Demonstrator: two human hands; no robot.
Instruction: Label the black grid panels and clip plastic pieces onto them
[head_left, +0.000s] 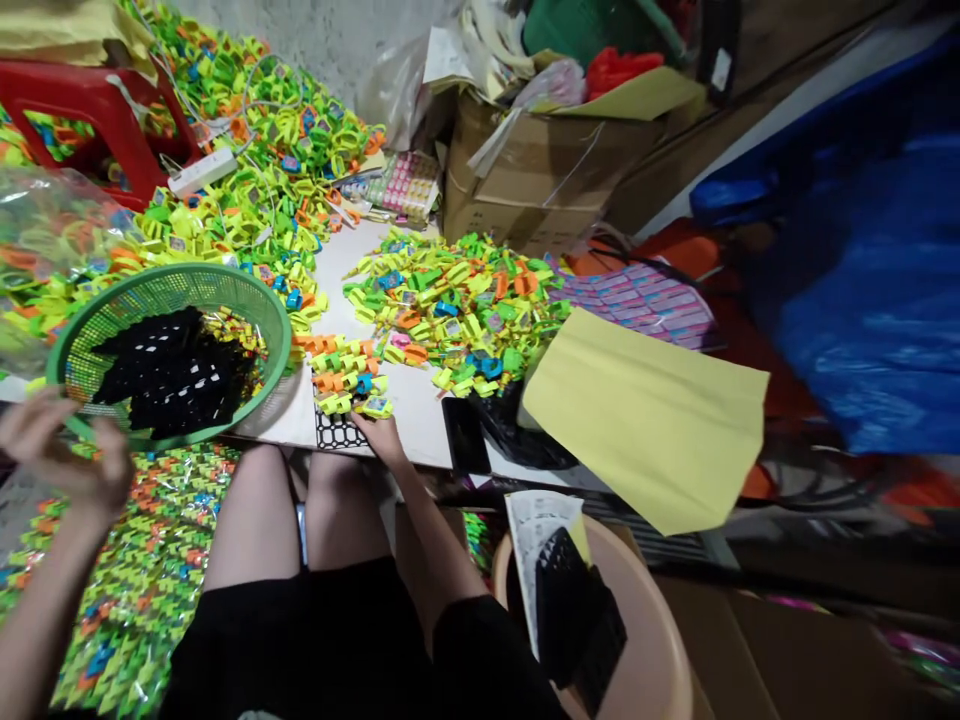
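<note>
On the white table lies a black grid tray (341,436), its upper part covered by rows of small yellow, orange and blue toy watches (337,365). My right hand (381,440) is at the tray's right corner, its fingers closed on a yellow toy watch (375,407) at the end of the front row. My left hand (75,450) is raised at the left, in front of a green basket (169,437), slightly blurred, fingers loosely bent and apart with nothing visible in them. Black perforated pieces (180,375) and small yellow and red bits lie inside the basket.
A pile of toy watches (457,300) covers the table's middle, with another heap (262,160) behind. A phone (466,436) and yellow paper sheet (652,415) lie right. There are a cardboard box (525,180), red stool (135,120) and round tub (660,640).
</note>
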